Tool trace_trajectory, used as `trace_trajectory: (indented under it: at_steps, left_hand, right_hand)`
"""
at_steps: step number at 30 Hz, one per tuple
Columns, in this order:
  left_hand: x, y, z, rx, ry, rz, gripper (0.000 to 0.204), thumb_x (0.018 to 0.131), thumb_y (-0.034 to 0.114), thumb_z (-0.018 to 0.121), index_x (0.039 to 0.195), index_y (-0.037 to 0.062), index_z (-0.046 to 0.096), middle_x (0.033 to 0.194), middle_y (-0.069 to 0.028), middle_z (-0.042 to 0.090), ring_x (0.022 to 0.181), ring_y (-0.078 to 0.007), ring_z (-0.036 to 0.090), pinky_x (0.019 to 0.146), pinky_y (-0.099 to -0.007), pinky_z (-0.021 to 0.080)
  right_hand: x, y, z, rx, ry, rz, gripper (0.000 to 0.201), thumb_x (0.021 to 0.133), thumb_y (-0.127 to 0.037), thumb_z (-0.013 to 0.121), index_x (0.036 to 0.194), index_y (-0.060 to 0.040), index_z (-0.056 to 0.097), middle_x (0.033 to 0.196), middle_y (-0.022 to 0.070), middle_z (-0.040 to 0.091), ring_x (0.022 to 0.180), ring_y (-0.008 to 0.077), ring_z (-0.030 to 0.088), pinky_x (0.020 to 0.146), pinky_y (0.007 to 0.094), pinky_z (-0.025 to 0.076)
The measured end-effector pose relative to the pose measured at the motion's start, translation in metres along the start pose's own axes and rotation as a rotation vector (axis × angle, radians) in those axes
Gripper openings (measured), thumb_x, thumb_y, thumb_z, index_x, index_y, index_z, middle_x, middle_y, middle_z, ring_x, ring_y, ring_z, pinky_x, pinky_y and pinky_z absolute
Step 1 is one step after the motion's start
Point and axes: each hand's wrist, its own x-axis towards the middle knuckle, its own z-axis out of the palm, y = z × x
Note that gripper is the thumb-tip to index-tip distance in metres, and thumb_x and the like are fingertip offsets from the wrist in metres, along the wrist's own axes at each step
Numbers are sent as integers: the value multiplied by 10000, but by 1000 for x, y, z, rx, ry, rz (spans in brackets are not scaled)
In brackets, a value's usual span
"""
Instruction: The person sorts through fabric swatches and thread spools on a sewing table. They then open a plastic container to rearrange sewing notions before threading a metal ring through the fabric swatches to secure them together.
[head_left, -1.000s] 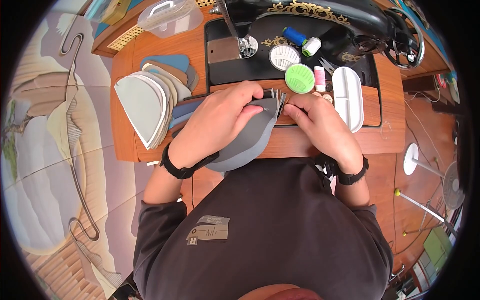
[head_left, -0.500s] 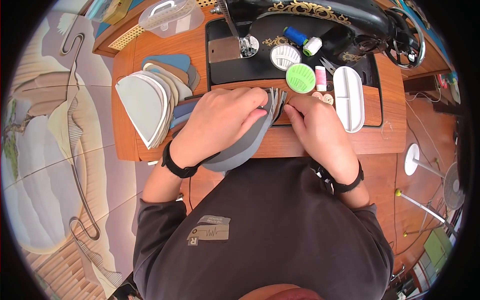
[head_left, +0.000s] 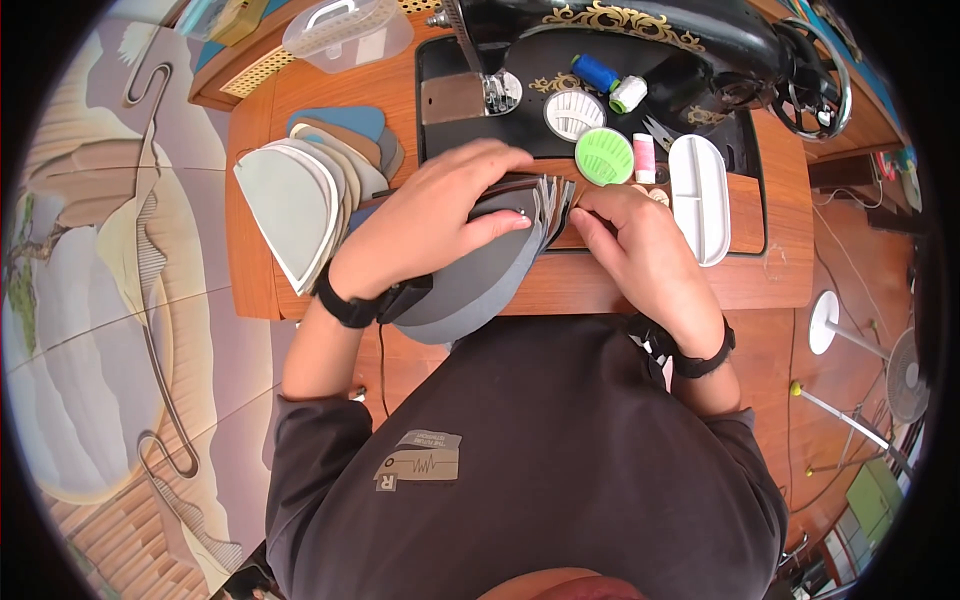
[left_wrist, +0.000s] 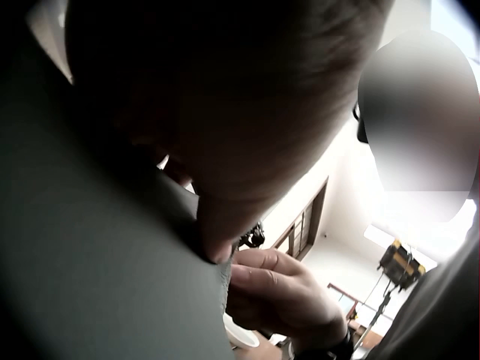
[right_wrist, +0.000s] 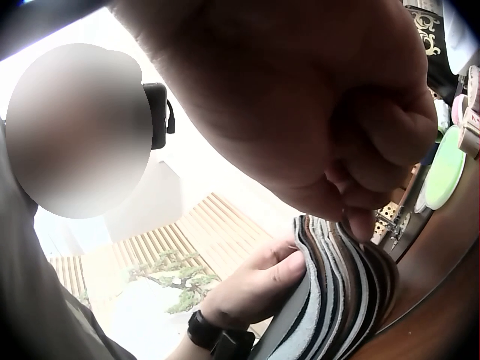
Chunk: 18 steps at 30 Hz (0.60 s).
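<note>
My left hand [head_left: 470, 200] grips a thick stack of grey, half-round sheet pieces [head_left: 480, 285] over the table's front edge, thumb on top and fingers curled over the far side. The fanned edges of the pieces [head_left: 555, 200] point right. There my right hand [head_left: 590, 212] meets them with curled fingers, pinching among the layers. In the right wrist view the right hand [right_wrist: 352, 202] touches the layered edges [right_wrist: 345, 292], and the left hand [right_wrist: 255, 289] is behind them. In the left wrist view the grey stack [left_wrist: 90, 262] fills the frame, with the right hand [left_wrist: 285, 296] beyond it.
A black sewing machine [head_left: 640, 30] stands at the back of the wooden table [head_left: 760, 280]. Another pile of half-round pieces [head_left: 290, 205] lies to the left. A green disc [head_left: 603, 155], a white disc [head_left: 573, 115], thread spools [head_left: 595, 72], a white tray [head_left: 697, 195] and a clear box [head_left: 345, 35] sit nearby.
My left hand has turned and raised the stack, its wrist swinging left and toward the table. The right hand has stayed at the fanned edges.
</note>
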Motion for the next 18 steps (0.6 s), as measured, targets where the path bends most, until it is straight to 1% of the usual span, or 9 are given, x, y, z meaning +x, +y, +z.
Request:
trace_trajectory:
  at_steps: [3,6,9,12,15,18]
  left_hand:
    - [2,-6,-2,-157,-125,-72,501,897,184,731,1340,8,577,1274,-162,624,1182,-322,621,1025,-403,484]
    - [9,-15,-6,-257,-196,55,520,880,161,744,1344,7,567,1275,-131,618,1176,-289,619,1022,-376,486]
    - [7,-14,-12,-363,-262,-5,478,895,202,737,1306,23,569,1239,-125,623,1185,-295,594,1019,-386,472]
    - [4,-11,-18,-359,-256,41,497,865,181,757,1301,37,566,1228,-114,624,1171,-278,599,1007,-382,476]
    - [1,-11,-20,-372,-233,70,537,824,152,786,1303,37,572,1215,-108,625,1155,-274,604,998,-380,481]
    - [1,-10,-19,-429,-242,105,562,799,119,798,1311,41,579,1207,-102,626,1146,-269,608,996,-379,483]
  right_hand:
    - [2,2,-3,65,-51,-17,146,948,-99,655,941,47,654,830,198,642,787,367,613,761,406,476]
    - [6,-2,-11,143,-103,-37,142,944,-100,656,915,40,657,850,187,649,786,385,638,714,436,500]
    - [7,3,-14,111,-143,-122,133,941,-98,684,970,29,661,873,148,643,761,326,643,711,398,506]
    - [4,-1,-14,342,-131,-66,106,939,-52,690,996,32,660,890,94,611,836,219,608,750,331,490]
    - [2,7,-17,409,-167,-15,131,952,-30,680,1068,31,671,906,61,626,850,149,600,762,285,487]
    - [3,12,-12,304,-70,-144,153,975,-25,656,1118,29,673,930,48,640,838,112,586,747,262,485]
